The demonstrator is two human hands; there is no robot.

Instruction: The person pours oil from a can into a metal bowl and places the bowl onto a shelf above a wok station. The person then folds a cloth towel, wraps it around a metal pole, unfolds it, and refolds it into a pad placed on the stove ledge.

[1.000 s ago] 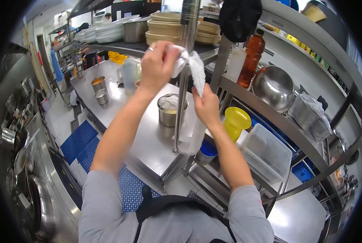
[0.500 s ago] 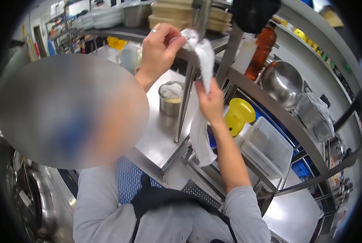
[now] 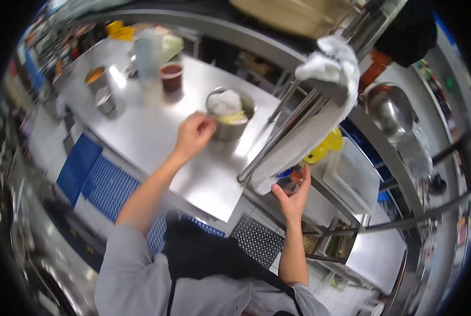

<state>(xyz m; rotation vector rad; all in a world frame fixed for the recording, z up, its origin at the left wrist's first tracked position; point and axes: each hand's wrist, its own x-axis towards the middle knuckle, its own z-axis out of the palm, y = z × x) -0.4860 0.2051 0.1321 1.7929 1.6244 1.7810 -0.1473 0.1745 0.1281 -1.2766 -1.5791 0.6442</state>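
While the left hand [image 3: 193, 135] is curled nearly closed just beside the metal pot [image 3: 229, 126] at its two o'clock, whether it grips anything cannot be told. The right hand [image 3: 292, 192] is open, thumb and fingers spread, with the lower end of the white cloth [image 3: 310, 138] at its ten o'clock; contact is unclear. The cloth hangs along the steel post, its bunched top toward one o'clock from that hand.
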